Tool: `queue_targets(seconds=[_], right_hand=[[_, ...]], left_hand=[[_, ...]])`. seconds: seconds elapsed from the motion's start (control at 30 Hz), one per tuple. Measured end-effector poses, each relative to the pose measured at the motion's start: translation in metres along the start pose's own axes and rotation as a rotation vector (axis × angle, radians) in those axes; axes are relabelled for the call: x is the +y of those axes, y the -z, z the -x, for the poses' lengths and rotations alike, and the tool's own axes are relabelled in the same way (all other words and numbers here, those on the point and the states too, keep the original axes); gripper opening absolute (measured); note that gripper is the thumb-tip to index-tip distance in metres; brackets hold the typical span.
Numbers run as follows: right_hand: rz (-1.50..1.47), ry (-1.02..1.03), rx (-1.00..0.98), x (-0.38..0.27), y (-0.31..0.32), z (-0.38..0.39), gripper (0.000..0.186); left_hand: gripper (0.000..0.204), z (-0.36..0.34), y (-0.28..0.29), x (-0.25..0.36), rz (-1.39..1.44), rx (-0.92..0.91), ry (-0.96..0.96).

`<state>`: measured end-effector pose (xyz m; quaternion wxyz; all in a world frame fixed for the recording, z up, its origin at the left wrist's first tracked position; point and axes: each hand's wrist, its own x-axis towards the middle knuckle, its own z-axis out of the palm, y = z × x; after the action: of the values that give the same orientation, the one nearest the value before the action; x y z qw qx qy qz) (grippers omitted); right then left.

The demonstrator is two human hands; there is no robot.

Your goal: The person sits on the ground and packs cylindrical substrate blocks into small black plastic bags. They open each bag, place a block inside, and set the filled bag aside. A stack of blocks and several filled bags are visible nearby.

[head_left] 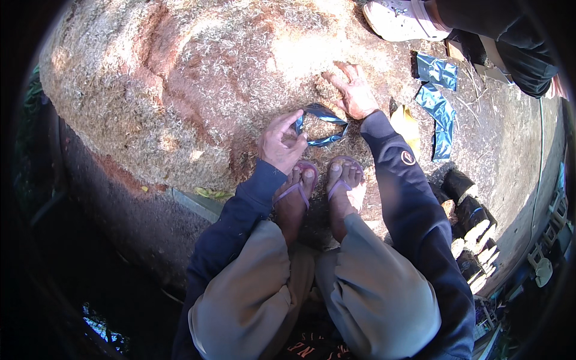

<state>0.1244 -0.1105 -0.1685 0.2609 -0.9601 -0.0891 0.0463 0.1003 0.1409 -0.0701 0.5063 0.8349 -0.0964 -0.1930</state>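
My left hand (281, 143) pinches the rim of a dark plastic planting bag (324, 143). The bag's mouth is held wide in a ring just in front of my feet, its rim shining blue. My right hand (355, 95) lies palm down on the near right part of a big heap of brown, husk-flecked loose material (204, 78). Its fingers are stretched and spread, and nothing shows in them. The wrist is just beyond the bag's right side. What the bag contains cannot be made out.
Flat dark plastic bags (441, 120) lie to the right, near a yellowish piece (407, 127). Several filled black bags (461, 187) stand by my right forearm. Another person's pale clog (399, 21) rests at the far right. My sandalled feet (345, 180) are close to the bag.
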Motion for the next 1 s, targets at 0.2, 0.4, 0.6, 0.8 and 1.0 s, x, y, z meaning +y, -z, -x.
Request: queue_targets(seconds=[0.2,0.4,0.6,0.8,1.0], right_hand=[[-0.132,-0.206,0.183,-0.009,0.029,0.017,0.061],[-0.918,-0.335,-0.002,-0.050,0.078,0.050,0.051],[-0.743,-0.322,-0.245,-0.091,0.083,0.056,0.062],[-0.617,-0.567,-0.360,-0.093,0.080,0.042,0.072],[-0.618,-0.389,-0.245,-0.095,0.097,0.051,0.074]], left_hand=[[0.053,0.004,-0.002,0.001,0.029,0.010,-0.003],[0.054,0.002,-0.007,0.009,0.043,-0.003,0.025],[0.057,0.004,-0.008,0.014,0.087,-0.079,0.035],[0.059,0.005,-0.010,0.015,0.056,-0.110,-0.016],[0.059,0.005,-0.015,0.014,0.060,-0.109,-0.021]])
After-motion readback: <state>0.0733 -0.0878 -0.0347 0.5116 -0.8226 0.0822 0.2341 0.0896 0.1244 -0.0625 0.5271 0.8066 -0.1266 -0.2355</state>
